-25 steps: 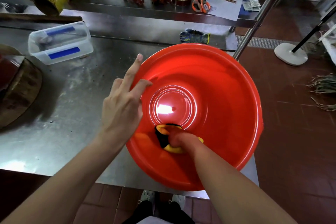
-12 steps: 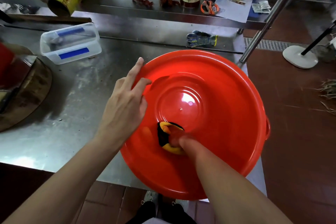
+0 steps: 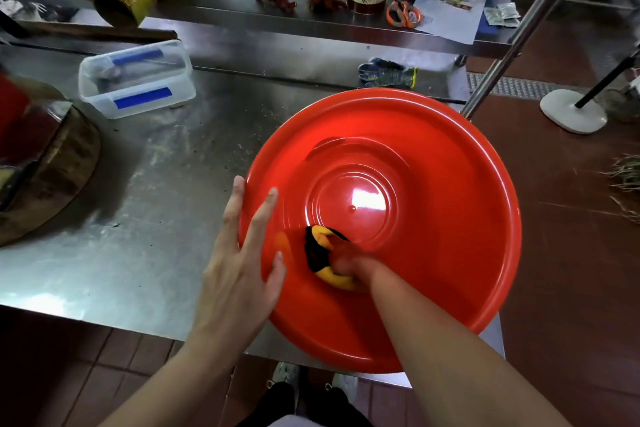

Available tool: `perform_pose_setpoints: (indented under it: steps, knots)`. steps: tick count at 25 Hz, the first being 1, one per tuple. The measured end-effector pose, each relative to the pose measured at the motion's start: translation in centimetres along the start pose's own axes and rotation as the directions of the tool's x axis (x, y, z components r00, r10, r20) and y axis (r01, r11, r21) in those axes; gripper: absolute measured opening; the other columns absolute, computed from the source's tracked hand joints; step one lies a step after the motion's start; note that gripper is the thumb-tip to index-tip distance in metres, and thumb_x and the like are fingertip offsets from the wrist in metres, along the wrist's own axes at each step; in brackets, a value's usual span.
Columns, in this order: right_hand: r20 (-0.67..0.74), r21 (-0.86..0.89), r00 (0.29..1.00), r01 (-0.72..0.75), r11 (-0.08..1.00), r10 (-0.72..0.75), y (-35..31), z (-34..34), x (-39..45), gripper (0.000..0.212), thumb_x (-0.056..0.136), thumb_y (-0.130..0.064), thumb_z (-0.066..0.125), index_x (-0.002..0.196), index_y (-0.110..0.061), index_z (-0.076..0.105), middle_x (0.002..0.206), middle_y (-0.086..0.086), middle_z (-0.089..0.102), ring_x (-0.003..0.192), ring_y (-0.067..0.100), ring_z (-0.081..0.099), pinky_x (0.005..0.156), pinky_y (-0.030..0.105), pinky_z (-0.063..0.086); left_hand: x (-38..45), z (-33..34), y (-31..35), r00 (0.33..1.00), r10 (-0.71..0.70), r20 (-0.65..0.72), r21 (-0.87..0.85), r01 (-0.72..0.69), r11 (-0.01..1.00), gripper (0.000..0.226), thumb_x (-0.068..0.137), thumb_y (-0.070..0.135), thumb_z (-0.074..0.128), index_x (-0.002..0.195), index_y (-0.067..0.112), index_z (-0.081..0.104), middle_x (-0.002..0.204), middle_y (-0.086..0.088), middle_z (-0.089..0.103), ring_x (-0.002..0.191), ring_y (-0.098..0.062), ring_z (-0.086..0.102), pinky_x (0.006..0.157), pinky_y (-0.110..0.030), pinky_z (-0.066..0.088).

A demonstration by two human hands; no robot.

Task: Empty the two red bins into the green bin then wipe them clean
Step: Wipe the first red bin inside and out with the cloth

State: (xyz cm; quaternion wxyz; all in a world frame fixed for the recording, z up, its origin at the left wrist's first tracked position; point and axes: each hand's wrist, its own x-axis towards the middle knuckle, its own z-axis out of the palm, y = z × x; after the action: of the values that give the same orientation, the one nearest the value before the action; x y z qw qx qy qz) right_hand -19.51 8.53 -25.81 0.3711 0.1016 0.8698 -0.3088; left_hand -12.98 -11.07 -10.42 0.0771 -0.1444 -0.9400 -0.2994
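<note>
Left hand (image 3: 239, 274), fingers spread, steadies the round red plastic bin (image 3: 450, 218) on the steel desk (image 3: 156, 218); right hand (image 3: 349, 263) grips a yellow-black cloth (image 3: 320, 246); no label readable.

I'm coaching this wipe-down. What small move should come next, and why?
Probably sweep the cloth round toward the far side of the red bin. The right hand presses it only on the near inner wall, and the left hand rests flat on the near-left rim, bracing it.
</note>
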Motion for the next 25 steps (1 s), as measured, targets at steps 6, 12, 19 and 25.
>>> perform_pose_setpoints:
  steps: [6, 12, 19, 25]
  knots:
    - [-0.003, -0.016, 1.000, 0.003, 1.000, -0.004, 0.2, -0.2, 0.3, 0.053, 0.103, -0.003, 0.038, 0.155, -0.012, 0.033, 0.159, 0.010, 0.037, 0.143, 0.025, 0.039, 0.109, 0.023, 0.029, 0.7, 1.8, -0.3, 0.998, 0.032, -0.053, -0.078, -0.036, 0.996, 0.062, 0.087, -0.006, 0.062, 0.143, 0.020, 0.055, 0.169, -0.006, 0.004, 0.156, -0.011, 0.007, 0.099, -0.047, 0.055]
    - [0.035, -0.178, 0.999, 0.031, 0.984, -0.025, 0.0, -0.6, -1.5, 0.056, 0.104, -0.014, 0.039, 0.159, -0.010, 0.025, 0.165, 0.012, 0.023, 0.152, 0.031, 0.022, 0.124, 0.041, 0.017, 1.1, 2.2, 2.0, 0.997, -0.002, -0.073, -0.022, 0.000, 1.000, 0.062, 0.085, -0.010, 0.056, 0.138, 0.021, 0.059, 0.170, -0.001, 0.001, 0.139, -0.027, 0.037, 0.075, -0.046, 0.061]
    - [0.036, -0.109, 0.989, 0.144, 0.984, -0.140, 0.0, -1.6, -7.4, 0.057, 0.108, -0.019, 0.039, 0.161, -0.012, 0.018, 0.167, 0.009, 0.017, 0.153, 0.026, 0.021, 0.122, 0.028, 0.015, 1.5, 2.4, 2.3, 0.995, -0.046, -0.093, 0.028, 0.048, 0.998, 0.063, 0.089, -0.005, 0.057, 0.145, 0.021, 0.053, 0.170, -0.003, 0.000, 0.126, -0.029, 0.039, 0.084, -0.039, 0.054]
    - [0.134, -0.118, 0.961, 0.257, 0.959, -0.241, 0.3, -2.9, -14.6, 0.059, 0.106, -0.025, 0.042, 0.160, -0.037, 0.019, 0.165, -0.002, 0.027, 0.147, 0.021, 0.035, 0.118, 0.025, 0.028, 1.7, 2.4, 2.1, 0.994, -0.043, -0.101, 0.049, 0.048, 0.998, 0.063, 0.087, -0.007, 0.058, 0.145, 0.019, 0.053, 0.170, -0.003, 0.001, 0.123, -0.027, 0.038, 0.083, -0.029, 0.041]
